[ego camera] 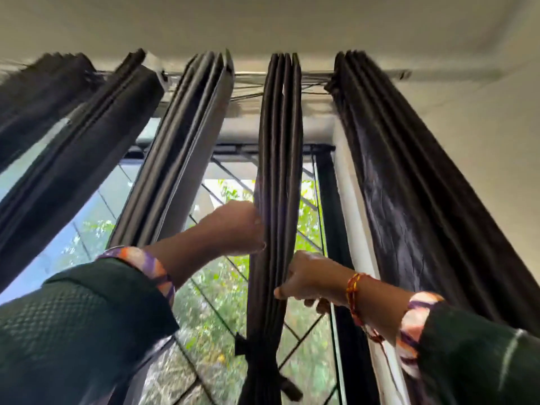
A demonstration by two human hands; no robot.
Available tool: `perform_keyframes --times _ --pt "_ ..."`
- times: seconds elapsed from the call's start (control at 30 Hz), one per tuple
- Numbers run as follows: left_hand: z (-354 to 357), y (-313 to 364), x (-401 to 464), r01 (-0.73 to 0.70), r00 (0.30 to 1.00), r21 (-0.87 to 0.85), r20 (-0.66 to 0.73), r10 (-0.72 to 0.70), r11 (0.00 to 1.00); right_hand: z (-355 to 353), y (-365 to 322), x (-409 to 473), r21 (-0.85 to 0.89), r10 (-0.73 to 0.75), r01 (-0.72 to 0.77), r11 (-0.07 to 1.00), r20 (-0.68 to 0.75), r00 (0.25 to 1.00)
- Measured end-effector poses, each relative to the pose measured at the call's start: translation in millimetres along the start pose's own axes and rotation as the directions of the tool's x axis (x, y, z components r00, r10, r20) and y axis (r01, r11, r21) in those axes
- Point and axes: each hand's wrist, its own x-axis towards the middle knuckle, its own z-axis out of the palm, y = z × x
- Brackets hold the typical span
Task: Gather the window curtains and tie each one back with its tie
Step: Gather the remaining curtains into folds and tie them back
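Curtain (279, 176), hanging mid-window and already bound low by its tie (257, 350), is pinched by left hand (239, 226) and right hand (306, 280); hard tugging could loosen that knot.

A pale ceiling (263, 21) spread across the top of the view, and a plain wall (482, 135) ran down the right side. Behind the glass of the window (87, 217), a dark metal grille (230, 171) of crossing diagonal bars covered the opening, with a white frame post (350, 206) standing at its right edge. Green leafy trees (216, 293) showed outside through the bars, and thin wires (251, 95) ran just under the ceiling.
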Motion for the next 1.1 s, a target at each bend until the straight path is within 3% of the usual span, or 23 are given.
perform_keyframes --times 0.17,0.37,0.53,0.73,0.8,0.87,0.93,1.0,1.1 --pt "-5 10 42 -0.055 0.989 -0.140 -0.145 0.034 0.989 -45 -11 24 -0.294 -0.112 0.021 0.956 -0.298 0.948" --pt "2 25 88 -0.148 0.956 -0.298 -0.289 0.059 0.943 -95 -5 38 -0.438 -0.144 -0.081 0.895 -0.457 0.878" --pt "16 58 113 -0.198 0.946 -0.453 -0.322 0.047 0.870 -118 23 38 -0.461 -0.121 -0.231 0.857 -0.616 0.779" --pt "31 123 130 -0.262 0.946 -0.605 -0.314 0.077 0.751 -147 77 27 -0.385 -0.097 -0.289 0.876 -0.728 0.679" --pt "36 146 139 -0.252 0.953 -0.605 -0.293 0.084 0.755 -156 99 24 -0.346 -0.088 -0.271 0.898 -0.746 0.660" --pt "42 169 148 -0.193 0.968 -0.616 -0.247 0.046 0.764 -165 122 22 -0.304 -0.067 -0.247 0.920 -0.743 0.666" --pt "53 191 161 -0.156 0.971 -0.521 -0.235 0.035 0.839 -171 145 23 -0.262 -0.043 -0.220 0.940 -0.729 0.684" --pt "66 209 167 -0.109 0.976 -0.436 -0.216 0.014 0.893 -171 166 26 -0.216 -0.017 -0.183 0.959 -0.689 0.724" --pt "83 232 163 0.058 0.983 -0.467 -0.127 -0.131 0.882 -164 194 30 -0.163 -0.004 -0.115 0.980 -0.591 0.807"
